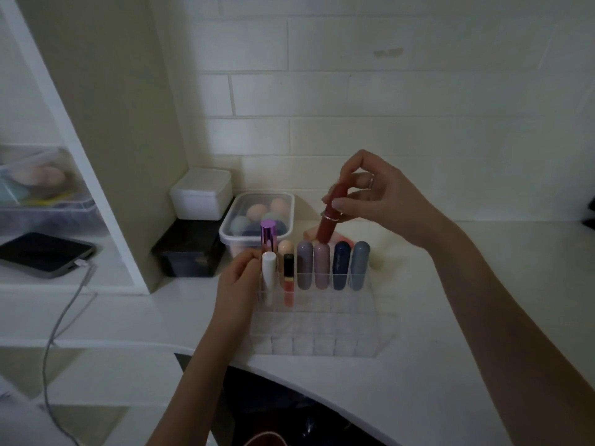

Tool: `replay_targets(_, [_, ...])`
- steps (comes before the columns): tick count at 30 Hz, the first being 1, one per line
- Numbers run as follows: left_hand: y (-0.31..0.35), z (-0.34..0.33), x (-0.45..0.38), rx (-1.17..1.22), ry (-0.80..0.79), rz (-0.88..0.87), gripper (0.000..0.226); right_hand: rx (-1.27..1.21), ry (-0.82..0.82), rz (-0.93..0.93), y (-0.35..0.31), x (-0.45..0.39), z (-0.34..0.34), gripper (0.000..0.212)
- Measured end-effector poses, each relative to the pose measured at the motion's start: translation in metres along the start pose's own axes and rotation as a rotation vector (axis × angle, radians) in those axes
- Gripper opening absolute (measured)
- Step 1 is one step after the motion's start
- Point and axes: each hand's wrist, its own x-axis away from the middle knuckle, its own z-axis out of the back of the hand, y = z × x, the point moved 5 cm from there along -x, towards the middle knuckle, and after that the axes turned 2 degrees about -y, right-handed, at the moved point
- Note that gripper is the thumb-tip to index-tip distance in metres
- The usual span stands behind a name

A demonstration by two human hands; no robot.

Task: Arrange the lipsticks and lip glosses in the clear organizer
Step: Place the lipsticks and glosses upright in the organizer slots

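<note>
A clear organizer (322,336) with a grid of slots stands on the white counter. Its back rows hold several upright tubes: a purple-capped one (268,235), a white one (269,272), a black-capped pink gloss (288,278), a peach one (285,246), and mauve (305,265), pink (322,265), navy (341,265) and grey-blue (359,265) capsules. My right hand (380,197) holds a red lipstick (331,217) tilted above the pink capsule. My left hand (240,278) rests against the organizer's left side, fingers curled by the white tube.
Behind the organizer sit a lidded clear box of makeup sponges (257,220), a white box (201,194) and a black box (190,249). A shelf at left holds a phone (45,254) with a cable (61,320) running down. A peach item (310,235) lies behind the capsules.
</note>
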Motion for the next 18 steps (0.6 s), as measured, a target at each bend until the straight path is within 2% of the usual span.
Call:
replay_targets(6, [0.0, 0.0, -0.001, 0.018, -0.01, -0.013, 0.028, 0.133, -0.211, -0.04, -0.009, 0.001, -0.02, 0.024])
replay_targets(10, [-0.002, 0.0, -0.002, 0.043, -0.023, -0.008, 0.028, 0.51, -0.264, -0.019, -0.006, -0.002, -0.032, 0.021])
replay_targets(18, [-0.002, 0.001, -0.002, 0.027, -0.001, -0.037, 0.03, 0.538, -0.323, -0.028, -0.009, -0.001, -0.038, 0.018])
